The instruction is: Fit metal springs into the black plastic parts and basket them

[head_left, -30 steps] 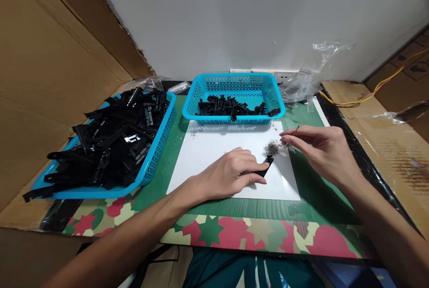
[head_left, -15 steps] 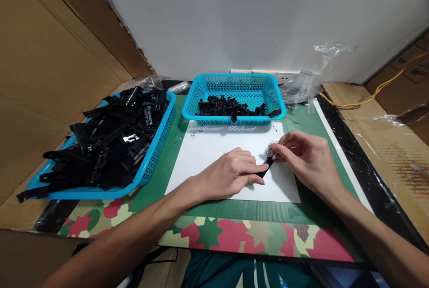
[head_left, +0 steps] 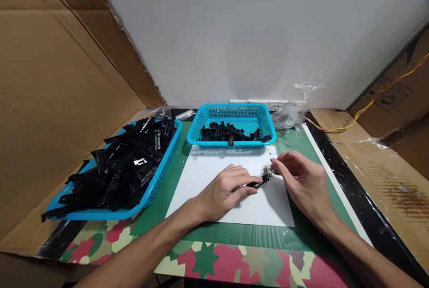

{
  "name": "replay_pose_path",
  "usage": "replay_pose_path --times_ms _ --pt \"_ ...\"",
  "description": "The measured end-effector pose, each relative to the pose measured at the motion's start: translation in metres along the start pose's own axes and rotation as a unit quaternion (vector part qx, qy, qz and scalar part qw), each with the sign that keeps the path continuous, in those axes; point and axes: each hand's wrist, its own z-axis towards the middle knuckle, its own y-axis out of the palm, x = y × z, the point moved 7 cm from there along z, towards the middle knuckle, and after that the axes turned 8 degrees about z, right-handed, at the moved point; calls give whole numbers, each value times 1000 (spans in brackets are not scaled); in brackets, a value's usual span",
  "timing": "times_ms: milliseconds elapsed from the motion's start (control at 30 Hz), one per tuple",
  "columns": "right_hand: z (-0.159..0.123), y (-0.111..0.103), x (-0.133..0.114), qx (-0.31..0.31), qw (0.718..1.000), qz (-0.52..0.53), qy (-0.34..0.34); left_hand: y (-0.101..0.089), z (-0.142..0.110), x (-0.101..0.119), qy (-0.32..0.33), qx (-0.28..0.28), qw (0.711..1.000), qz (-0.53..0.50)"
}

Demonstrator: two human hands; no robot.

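My left hand [head_left: 225, 188] lies on the white sheet [head_left: 214, 169] with its fingers closed over a small black plastic part [head_left: 257, 184], whose tip pokes out to the right. My right hand [head_left: 300, 180] is pinched on a thin metal pin [head_left: 281, 159] and its fingertips meet the tip of the black part. A small heap of tiny metal bits [head_left: 267, 170] lies on the sheet just behind that spot.
A blue basket [head_left: 167, 158] heaped with black plastic parts stands at the left. A smaller blue basket [head_left: 268, 123] with a few black parts stands behind the sheet. Clear plastic bags [head_left: 288, 116] lie at the back right. Cardboard walls flank both sides; a yellow wire [head_left: 348, 125] runs right.
My right hand has come left from beside the metal heap to the tip of the black part. The view has tilted upward, so everything sits lower in the picture.
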Motion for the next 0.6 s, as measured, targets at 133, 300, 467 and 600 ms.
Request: replay_pose_path --times_ms 133,300,467,600 --pt "4 -12 -2 56 998 40 -6 -31 10 -7 -69 104 991 48" --pt "6 -6 -2 11 999 36 -22 -64 55 -12 -100 137 974 150" --pt "5 -5 -9 -9 998 28 -48 -54 107 -33 -112 2 971 211" --pt "9 -9 -12 -7 998 34 -49 -35 124 -42 -92 -74 964 238"
